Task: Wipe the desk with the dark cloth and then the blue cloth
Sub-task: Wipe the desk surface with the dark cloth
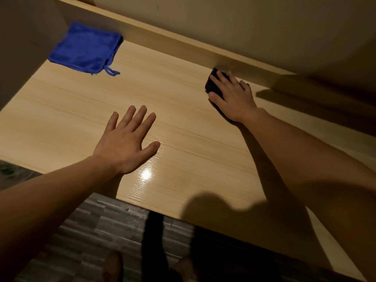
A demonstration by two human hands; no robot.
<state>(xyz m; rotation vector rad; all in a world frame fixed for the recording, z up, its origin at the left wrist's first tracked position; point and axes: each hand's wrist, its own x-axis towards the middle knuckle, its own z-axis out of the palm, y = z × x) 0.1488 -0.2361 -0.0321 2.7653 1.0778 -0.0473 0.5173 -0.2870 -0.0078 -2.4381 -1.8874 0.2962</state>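
A light wooden desk [183, 123] fills the view. My right hand [232, 94] lies flat on the dark cloth [212, 84] at the back right of the desk, close to the raised back ledge; most of the cloth is hidden under my palm and fingers. My left hand [126, 141] rests palm down on the bare desk near the middle, fingers spread, holding nothing. The folded blue cloth [85, 48] lies at the far left back corner, with a small loop at its near corner.
A raised wooden back ledge [183, 39] runs along the desk's far side against the wall. A dark side panel [22, 47] bounds the left. Grey tiled floor [91, 231] and my feet show below the desk's front edge.
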